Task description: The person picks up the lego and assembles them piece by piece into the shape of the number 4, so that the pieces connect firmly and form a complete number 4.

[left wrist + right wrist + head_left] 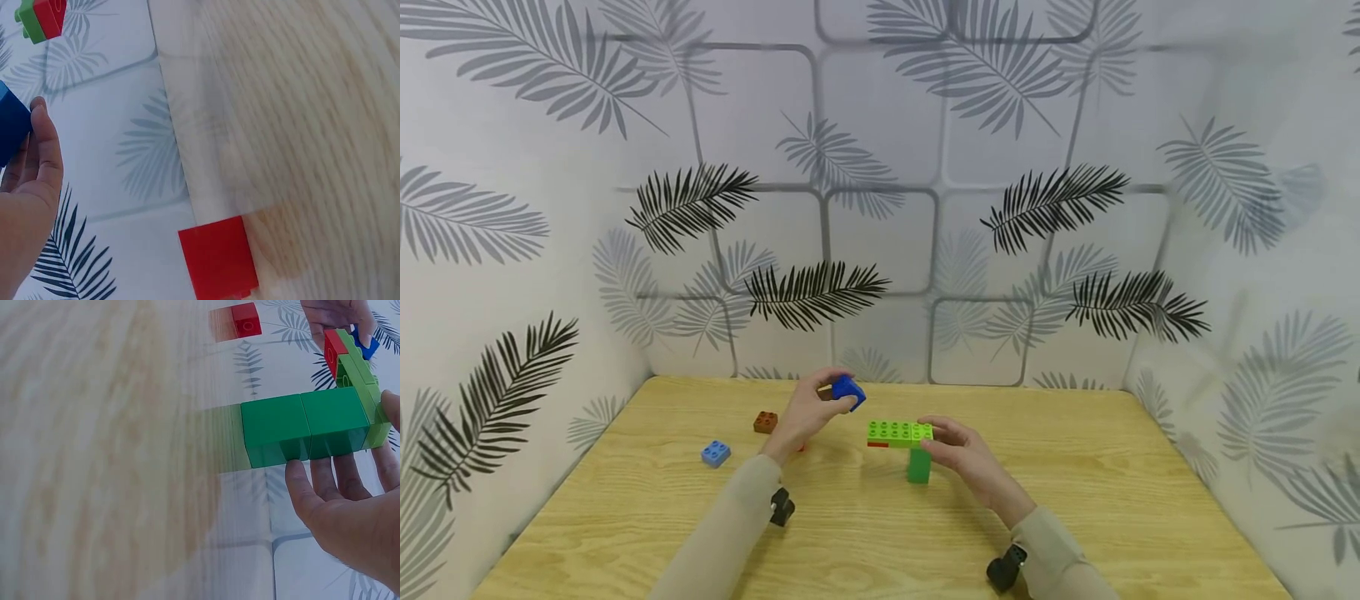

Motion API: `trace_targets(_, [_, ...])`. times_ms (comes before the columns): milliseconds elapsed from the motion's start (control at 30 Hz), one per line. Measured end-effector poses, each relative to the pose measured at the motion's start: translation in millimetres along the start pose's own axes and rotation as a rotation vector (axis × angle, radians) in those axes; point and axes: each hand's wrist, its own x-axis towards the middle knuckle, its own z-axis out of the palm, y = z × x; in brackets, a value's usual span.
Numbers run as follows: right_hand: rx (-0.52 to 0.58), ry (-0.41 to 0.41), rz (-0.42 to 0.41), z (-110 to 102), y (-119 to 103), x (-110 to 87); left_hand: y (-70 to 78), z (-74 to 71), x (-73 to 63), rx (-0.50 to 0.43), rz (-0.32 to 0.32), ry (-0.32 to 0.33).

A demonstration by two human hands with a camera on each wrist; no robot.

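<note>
My left hand point(805, 417) pinches a dark blue toy brick point(848, 392), held up off the table to the left of a built structure. In the left wrist view only part of the blue brick shows at the edge. My right hand point(970, 460) grips that structure at its right end, thumb and fingers on opposite sides. Two green bricks point(275, 431) stacked upright form its column. Lime green studded bricks point(891, 431) lie across the top and overhang to the left. Below the overhang's far end sits a red brick point(877, 445).
A light blue brick point(716, 453) and a brown brick point(766, 422) lie on the wooden table point(1075, 467) at the left. Another red brick point(219, 259) stands near the left forearm, mostly hidden in the head view. Leaf-patterned walls point(880, 242) enclose the back and sides.
</note>
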Motion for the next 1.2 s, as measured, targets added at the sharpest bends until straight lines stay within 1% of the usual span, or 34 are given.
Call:
trace_targets(200, [0.017, -0.002, 0.004, -0.4, -0.4, 1.2, 8.6, 9.7, -0.9, -0.004, 0.025, -0.008])
trace_targets(433, [0.027, 0.005, 0.007, 1.4, -2.9, 0.8, 6.7, 17.0, 1.8, -0.023, 0.068, -0.004])
trace_targets(533, [0.029, 0.014, 0.011, 2.2, -3.7, 0.1, 7.9, 20.1, 1.2, -0.013, 0.081, -0.005])
trace_targets(667, [0.026, 0.019, 0.018, 2.6, -3.9, -0.3, 11.3, 25.4, -0.9, 0.008, 0.084, -0.011])
trace_targets(800, [0.023, 0.019, 0.018, 2.6, -2.9, 0.3, 14.4, 30.4, -2.5, 0.016, 0.089, -0.031])
trace_targets(1067, [0.021, 0.011, 0.019, 1.8, -0.2, 1.2, 12.6, 36.8, -3.6, 0.010, 0.106, -0.047])
trace_targets(1133, [0.020, 0.013, 0.019, 1.8, -0.6, 1.1, 14.7, 38.3, -4.8, 0.019, 0.109, -0.049])
trace_targets(1200, [0.019, 0.016, 0.020, 2.0, -1.2, 0.9, 16.9, 40.0, -5.5, 0.031, 0.105, -0.066])
